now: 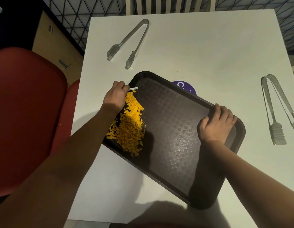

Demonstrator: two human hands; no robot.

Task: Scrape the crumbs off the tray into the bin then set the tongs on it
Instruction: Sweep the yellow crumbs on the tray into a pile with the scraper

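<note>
On the white table [209, 51], seen from the head camera, a dark tray [172, 137] is set askew near the left edge, its left end overhanging that edge. Yellow crumbs [129, 122] are heaped along the tray's left end. A thin white scraper [133, 88] is pinched in the left hand [115, 96] above the crumbs. The tray's right rim is gripped by the right hand [217, 124], fingers curled over it. One pair of tongs [129, 41] lies by the far-left corner, a second pair of tongs [278, 109] at the right edge. A red bin [27, 112] stands beside the left edge
</note>
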